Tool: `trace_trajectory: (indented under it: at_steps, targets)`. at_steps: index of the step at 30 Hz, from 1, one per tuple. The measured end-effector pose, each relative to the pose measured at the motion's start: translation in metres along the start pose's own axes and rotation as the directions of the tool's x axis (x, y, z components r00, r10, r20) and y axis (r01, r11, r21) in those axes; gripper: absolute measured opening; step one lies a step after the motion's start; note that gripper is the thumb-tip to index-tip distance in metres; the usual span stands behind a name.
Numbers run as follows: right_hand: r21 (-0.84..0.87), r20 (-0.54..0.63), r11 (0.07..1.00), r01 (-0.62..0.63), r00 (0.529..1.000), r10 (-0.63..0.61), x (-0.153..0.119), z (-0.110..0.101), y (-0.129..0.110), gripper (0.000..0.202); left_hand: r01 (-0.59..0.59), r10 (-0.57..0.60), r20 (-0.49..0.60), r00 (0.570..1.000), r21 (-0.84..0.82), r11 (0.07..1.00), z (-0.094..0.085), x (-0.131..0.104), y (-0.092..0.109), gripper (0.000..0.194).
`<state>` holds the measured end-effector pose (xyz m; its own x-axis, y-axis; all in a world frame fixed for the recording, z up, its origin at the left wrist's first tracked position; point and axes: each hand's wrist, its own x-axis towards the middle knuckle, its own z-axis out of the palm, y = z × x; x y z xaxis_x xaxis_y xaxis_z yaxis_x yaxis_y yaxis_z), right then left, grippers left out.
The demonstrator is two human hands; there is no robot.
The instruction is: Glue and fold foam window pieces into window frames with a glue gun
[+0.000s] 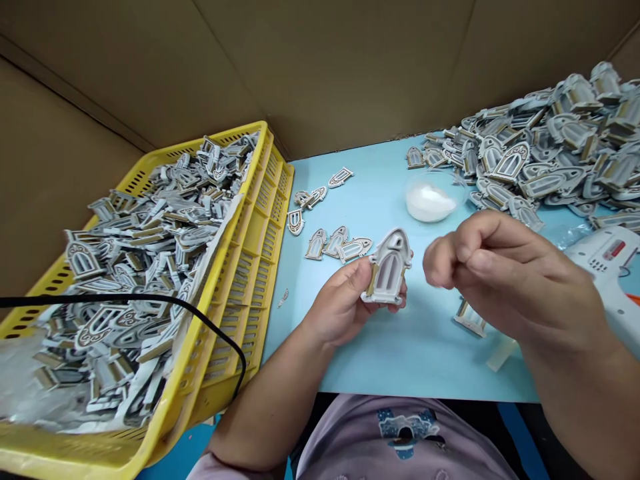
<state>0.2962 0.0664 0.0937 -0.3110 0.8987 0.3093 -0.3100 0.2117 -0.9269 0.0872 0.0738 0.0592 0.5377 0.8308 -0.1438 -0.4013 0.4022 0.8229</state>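
My left hand (343,293) holds up a small arched window ornament (391,267), white with gold side edges, between thumb and fingers. Its pointed top is upright and its hollow side faces me. To the right, apart from the ornament, my right hand (525,280) is raised with thumb and forefinger pinched together. Whatever the pinch may hold is too small or hidden to make out. Below that hand lies another ornament (470,317), partly covered by it. A clear bowl (431,200) with white contents stands just behind my right hand.
A yellow basket (260,247) heaped with ornaments stands left, a black cable (200,313) crossing it. Several loose ornaments (336,241) lie mid-table. A large ornament pile (550,147) fills the back right. A white tool (607,257) with an orange part lies far right. Cardboard walls (350,67) enclose the back.
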Motion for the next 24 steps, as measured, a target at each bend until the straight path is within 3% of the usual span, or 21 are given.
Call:
trace_trajectory:
  at_steps: [3, 8, 12, 15, 18, 21, 24]
  targets:
    - [0.062, -0.012, 0.997, -0.053, 0.998, 0.053, -0.001, 0.0, -0.001, 0.007, 0.008, -0.007, 0.018, 1.0, -0.043, 0.999, 0.001, 0.0, 0.001, 0.058]
    - [-0.191, -0.109, 0.918, -0.348, 0.937, 0.333, 0.0, 0.004, 0.0, 0.018, -0.03, 0.023, -0.079, 0.997, -0.078, 0.996, 0.003, -0.001, 0.004, 0.057]
    - [-0.345, -0.063, 0.844, -0.411, 0.907, 0.416, 0.001, 0.012, 0.005, 0.024, -0.083, 0.074, -0.092, 0.993, -0.104, 0.991, 0.004, -0.001, 0.005, 0.05]
    - [-0.518, -0.126, 0.799, -0.306, 0.951, 0.282, 0.0, 0.019, 0.008, 0.03, -0.124, 0.109, -0.114, 0.988, -0.13, 0.984, 0.004, 0.001, 0.005, 0.045]
    - [-0.73, -0.143, 0.67, -0.136, 0.989, 0.045, -0.002, 0.024, 0.01, 0.026, -0.124, 0.109, -0.105, 0.989, -0.151, 0.981, 0.004, 0.003, 0.004, 0.048]
    - [-0.883, -0.065, 0.468, 0.033, 0.979, -0.191, -0.006, 0.031, 0.016, 0.029, -0.135, 0.12, -0.099, 0.988, -0.166, 0.977, 0.005, 0.004, 0.003, 0.049]
    - [-0.936, -0.013, 0.339, 0.098, 0.951, -0.309, -0.01, 0.039, 0.025, 0.045, -0.157, 0.137, -0.135, 0.981, -0.153, 0.976, 0.005, 0.004, 0.002, 0.049]
